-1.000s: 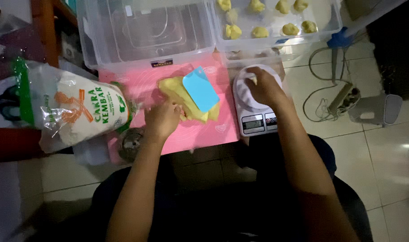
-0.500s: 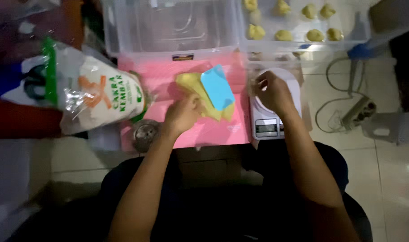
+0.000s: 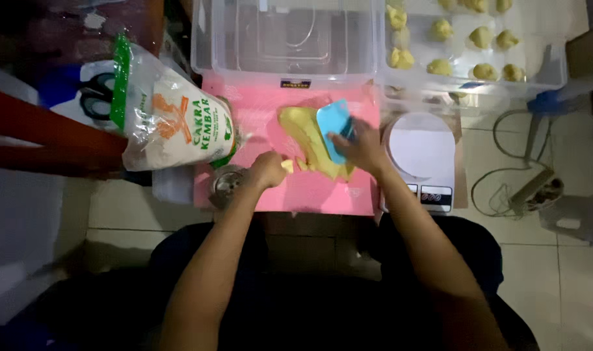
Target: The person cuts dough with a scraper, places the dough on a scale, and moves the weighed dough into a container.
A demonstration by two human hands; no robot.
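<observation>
At frame centre, the right hand grips a blue scraper on yellow dough; the left hand pinches a dough piece.

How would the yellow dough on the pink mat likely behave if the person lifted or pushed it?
The yellow dough lies spread flat and uneven on the pink mat, so it probably sags when lifted. Small pieces sit loose by the left hand, so it likely tears easily. The right hand holds a blue scraper, hinting at stickiness.

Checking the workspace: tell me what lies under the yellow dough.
The yellow dough rests on a pink mat. The right hand presses a blue scraper onto it; the left hand holds a small piece. Beneath the mat is hidden.
</observation>
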